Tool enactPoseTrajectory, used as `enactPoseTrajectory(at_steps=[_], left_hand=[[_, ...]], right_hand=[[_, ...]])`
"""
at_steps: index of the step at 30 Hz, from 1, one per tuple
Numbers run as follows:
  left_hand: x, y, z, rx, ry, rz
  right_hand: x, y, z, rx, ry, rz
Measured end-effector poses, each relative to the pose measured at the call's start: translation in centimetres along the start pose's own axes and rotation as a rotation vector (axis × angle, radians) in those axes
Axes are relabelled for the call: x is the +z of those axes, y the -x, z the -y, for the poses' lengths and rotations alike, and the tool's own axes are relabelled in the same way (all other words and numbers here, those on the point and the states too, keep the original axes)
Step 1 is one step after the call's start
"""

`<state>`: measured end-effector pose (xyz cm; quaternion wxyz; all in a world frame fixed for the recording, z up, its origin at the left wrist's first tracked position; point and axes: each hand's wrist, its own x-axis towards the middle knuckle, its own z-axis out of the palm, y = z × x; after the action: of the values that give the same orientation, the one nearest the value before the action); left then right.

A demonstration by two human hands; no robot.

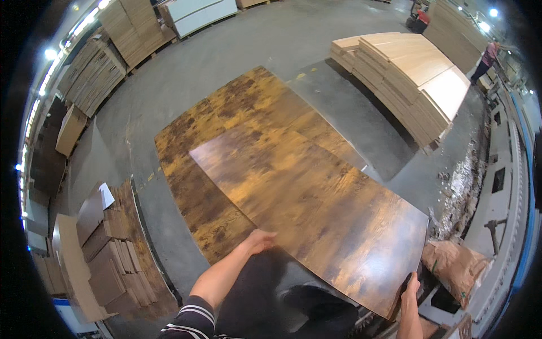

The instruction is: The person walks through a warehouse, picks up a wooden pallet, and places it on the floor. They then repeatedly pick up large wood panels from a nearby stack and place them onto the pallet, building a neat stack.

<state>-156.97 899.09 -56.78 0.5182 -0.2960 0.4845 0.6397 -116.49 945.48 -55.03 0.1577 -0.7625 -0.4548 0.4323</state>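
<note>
A glossy brown wood-grain panel point(316, 209) lies tilted in front of me, over more panels of the same mottled finish. My left hand point(259, 241) is at its near long edge, the thumb side at the rim and the other fingers mostly hidden. At the right end, my right hand point(412, 287) grips the short edge near the corner, with fingers partly out of sight behind it. Under and beyond the held board, the wood-grain panels below point(243, 107) show at the far and left sides.
A stack of pale boards point(406, 79) stands at far right. On the left are brown cut boards point(121, 254). A crumpled brown paper sack point(454, 268) sits beside the long grey machine point(497, 209) on the right. Another person point(486, 59) stands at far right.
</note>
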Motion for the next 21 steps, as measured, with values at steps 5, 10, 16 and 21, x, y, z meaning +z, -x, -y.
enactPoseTrajectory(at_steps=[5, 10, 16, 21], left_hand=[[1.4, -10.4, -3.1, 0.149, -0.127, 0.004], [0.0, -20.9, -7.9, 0.310, -0.110, -0.172], [-2.9, -29.0, -9.9, 0.545, -0.474, -0.701], [-3.6, -29.8, -5.5, 0.816, -0.971, -0.639]], right_hand=[[9.7, -8.8, -1.9, 0.004, -0.079, 0.252], [21.4, -14.7, -5.1, -0.092, -0.200, 0.424], [31.4, -12.8, -8.8, -0.079, -0.430, 0.517], [36.9, -8.2, -12.1, -0.021, -0.475, 0.448]])
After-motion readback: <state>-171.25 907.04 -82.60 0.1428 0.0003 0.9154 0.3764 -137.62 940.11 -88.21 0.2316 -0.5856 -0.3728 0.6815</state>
